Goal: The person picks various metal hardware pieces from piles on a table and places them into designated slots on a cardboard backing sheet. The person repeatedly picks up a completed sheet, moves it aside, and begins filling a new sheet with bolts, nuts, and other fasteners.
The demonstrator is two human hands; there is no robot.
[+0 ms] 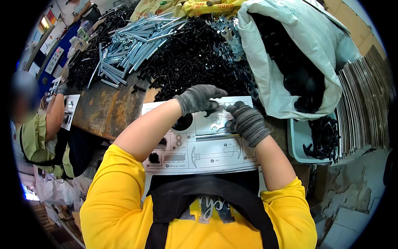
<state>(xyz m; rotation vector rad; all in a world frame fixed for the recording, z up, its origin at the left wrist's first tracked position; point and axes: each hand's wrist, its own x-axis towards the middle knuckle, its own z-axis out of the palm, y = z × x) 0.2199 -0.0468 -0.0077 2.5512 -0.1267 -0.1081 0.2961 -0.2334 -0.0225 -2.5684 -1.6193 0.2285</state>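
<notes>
Both my hands wear grey knit gloves above a white printed card [215, 164] with outlined part drawings. My left hand [199, 98] reaches over the card's top edge with its fingers curved to the right; a small dark shape shows under them, too unclear to name. Fingers curled, my right hand [250, 124] is at the card's upper right, and what it grips is hidden. Beside its fingertips lies a flat silver wrench [219, 123]. A silver rod [215, 135] lies across the card below. Partly behind my left forearm sit a black round part [183, 123] and small black pieces [154, 158].
Beyond the card are heaped black bolts [186, 54], silver tubes [137, 41] and flat wrenches [232, 39]. A white sack [298, 25] of black parts stands right, above a pale bin [294, 143] and stacked cardboard sheets [365, 103]. A co-worker [41, 128] works at left.
</notes>
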